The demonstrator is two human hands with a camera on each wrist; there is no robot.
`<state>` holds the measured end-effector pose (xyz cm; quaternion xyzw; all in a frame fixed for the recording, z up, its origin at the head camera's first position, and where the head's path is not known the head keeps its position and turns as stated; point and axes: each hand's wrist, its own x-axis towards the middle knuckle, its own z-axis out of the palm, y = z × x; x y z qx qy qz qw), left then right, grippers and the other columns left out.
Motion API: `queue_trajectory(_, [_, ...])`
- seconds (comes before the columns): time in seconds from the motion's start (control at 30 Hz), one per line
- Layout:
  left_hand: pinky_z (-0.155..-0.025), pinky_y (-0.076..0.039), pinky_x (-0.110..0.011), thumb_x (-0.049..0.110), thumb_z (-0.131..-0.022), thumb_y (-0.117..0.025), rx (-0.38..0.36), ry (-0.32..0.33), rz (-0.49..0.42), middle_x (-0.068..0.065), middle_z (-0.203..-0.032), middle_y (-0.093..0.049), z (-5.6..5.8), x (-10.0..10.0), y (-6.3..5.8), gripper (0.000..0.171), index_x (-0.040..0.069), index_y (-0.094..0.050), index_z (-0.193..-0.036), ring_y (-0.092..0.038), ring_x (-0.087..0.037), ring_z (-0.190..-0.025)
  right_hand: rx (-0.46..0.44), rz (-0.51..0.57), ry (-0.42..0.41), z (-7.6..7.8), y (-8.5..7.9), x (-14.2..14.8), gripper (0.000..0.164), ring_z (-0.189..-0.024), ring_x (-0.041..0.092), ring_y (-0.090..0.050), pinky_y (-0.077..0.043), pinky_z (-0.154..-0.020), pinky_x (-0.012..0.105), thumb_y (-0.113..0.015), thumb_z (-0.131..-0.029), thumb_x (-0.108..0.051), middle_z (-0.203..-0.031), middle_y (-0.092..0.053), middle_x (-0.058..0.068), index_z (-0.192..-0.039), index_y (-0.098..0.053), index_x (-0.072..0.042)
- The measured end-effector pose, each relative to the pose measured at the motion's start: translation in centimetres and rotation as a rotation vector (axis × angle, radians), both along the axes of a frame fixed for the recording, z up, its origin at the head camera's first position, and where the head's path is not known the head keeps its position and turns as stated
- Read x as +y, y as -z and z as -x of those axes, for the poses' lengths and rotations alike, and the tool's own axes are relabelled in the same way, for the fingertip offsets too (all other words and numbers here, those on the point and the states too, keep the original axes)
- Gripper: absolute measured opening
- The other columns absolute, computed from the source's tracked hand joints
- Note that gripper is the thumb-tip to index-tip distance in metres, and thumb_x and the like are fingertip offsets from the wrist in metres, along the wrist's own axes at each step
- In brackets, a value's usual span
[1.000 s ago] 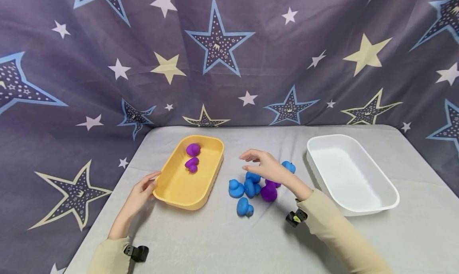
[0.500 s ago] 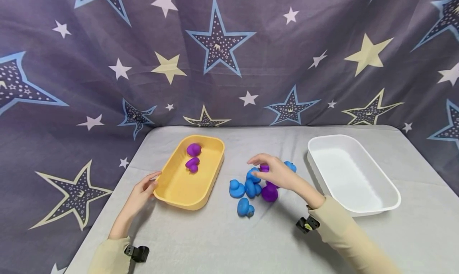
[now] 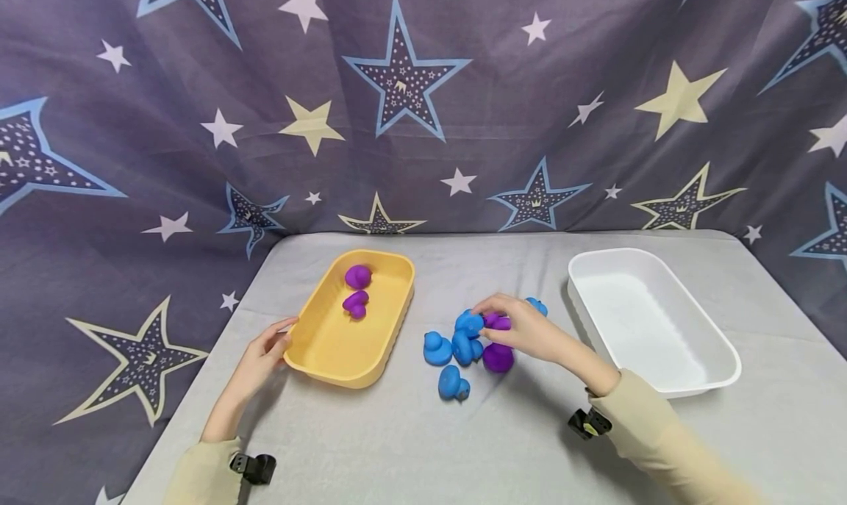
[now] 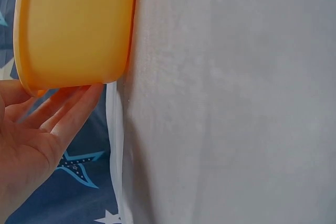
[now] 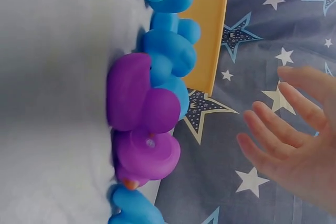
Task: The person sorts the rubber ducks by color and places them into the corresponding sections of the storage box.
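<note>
My left hand touches the near left corner of the yellow tray. In the left wrist view its fingers lie fairly straight against the tray's outer wall. Two purple rubber ducks lie inside that tray. Out over the duck cluster, my right hand reaches with fingers and thumb apart around a purple duck. The right wrist view shows its fingers spread and bare, apart from the ducks. Another purple duck sits just below the hand; blue ducks stand close on its left.
A white tray stands on the right of the grey-covered table. One blue duck is partly hidden behind my right hand; another blue duck lies nearest the front. A star-patterned cloth hangs behind the table.
My right hand has moved right and lower, from beside the cluster to the purple duck at its back. My left hand and both trays have stayed in place.
</note>
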<state>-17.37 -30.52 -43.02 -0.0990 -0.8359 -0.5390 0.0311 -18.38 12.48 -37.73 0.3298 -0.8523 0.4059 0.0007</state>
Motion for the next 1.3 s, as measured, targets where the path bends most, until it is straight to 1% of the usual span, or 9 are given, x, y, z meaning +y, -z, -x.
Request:
queue_trajectory(0.17, [-0.060,-0.050,-0.022,0.006,-0.094,-0.040,0.004,-0.005,0.011,-0.034,-0.101,-0.052,0.0,0.0,0.0,0.035,-0.011,-0.039,-0.125,-0.057,-0.007,-0.078,-0.008,-0.042,-0.012,-0.3,0.3,0.6,0.028,-0.095,0.032,-0.056,-0.045,-0.082,0.044,-0.060,-0.078,-0.002,-0.108,-0.057,0.017,-0.106,-0.058,0.001])
queue_trajectory(0.37, [-0.060,-0.050,-0.022,0.005,-0.094,-0.039,0.011,-0.003,0.014,-0.034,-0.101,-0.052,0.0,0.0,0.0,0.035,-0.011,-0.039,-0.125,-0.057,-0.007,-0.077,-0.009,-0.084,-0.027,-0.6,0.8,1.0,0.029,-0.102,0.029,-0.053,-0.042,-0.087,0.041,-0.062,-0.079,-0.004,-0.109,-0.058,0.013,-0.107,-0.058,0.000])
queue_trajectory(0.57, [-0.060,-0.050,-0.022,0.005,-0.094,-0.039,0.013,0.002,0.006,-0.035,-0.101,-0.052,0.0,0.1,0.0,0.035,-0.011,-0.039,-0.124,-0.057,-0.006,-0.077,0.001,-0.106,-0.024,-0.8,1.4,1.4,0.029,-0.099,0.028,-0.054,-0.043,-0.086,0.040,-0.064,-0.078,-0.008,-0.106,-0.059,0.010,-0.106,-0.058,-0.001])
queue_trajectory(0.77, [-0.061,-0.050,-0.021,0.006,-0.094,-0.039,0.001,-0.003,0.010,-0.035,-0.102,-0.052,-0.1,0.1,0.0,0.035,-0.011,-0.039,-0.124,-0.058,-0.007,-0.079,-0.004,-0.101,-0.050,-1.1,2.0,1.7,0.030,-0.098,0.027,-0.053,-0.044,-0.084,0.040,-0.065,-0.078,-0.008,-0.104,-0.059,0.010,-0.106,-0.058,-0.001])
queue_trajectory(0.9, [-0.062,-0.050,-0.021,0.005,-0.094,-0.039,-0.002,-0.011,0.009,-0.035,-0.102,-0.052,-0.2,0.1,0.0,0.034,-0.011,-0.040,-0.124,-0.057,-0.007,-0.079,0.036,-0.126,-0.062,-1.2,2.5,1.8,0.030,-0.099,0.025,-0.053,-0.044,-0.085,0.037,-0.066,-0.076,-0.008,-0.104,-0.059,0.009,-0.104,-0.059,-0.002])
queue_trajectory(1.03, [-0.061,-0.050,-0.021,0.004,-0.094,-0.039,-0.001,-0.016,0.009,-0.034,-0.102,-0.052,-0.1,0.2,0.0,0.034,-0.011,-0.040,-0.124,-0.057,-0.007,-0.079,0.066,-0.138,-0.070,-1.2,2.9,1.8,0.030,-0.098,0.026,-0.053,-0.044,-0.085,0.037,-0.068,-0.074,-0.007,-0.103,-0.059,0.010,-0.102,-0.060,-0.002])
queue_trajectory(1.3, [-0.060,-0.049,-0.021,0.005,-0.094,-0.039,0.011,-0.013,0.007,-0.034,-0.101,-0.052,0.0,0.1,0.0,0.034,-0.011,-0.040,-0.124,-0.057,-0.007,-0.077,0.078,-0.170,-0.055,-1.3,3.6,1.7,0.031,-0.100,0.027,-0.050,-0.042,-0.087,0.041,-0.069,-0.071,-0.005,-0.103,-0.055,0.011,-0.101,-0.060,-0.002])
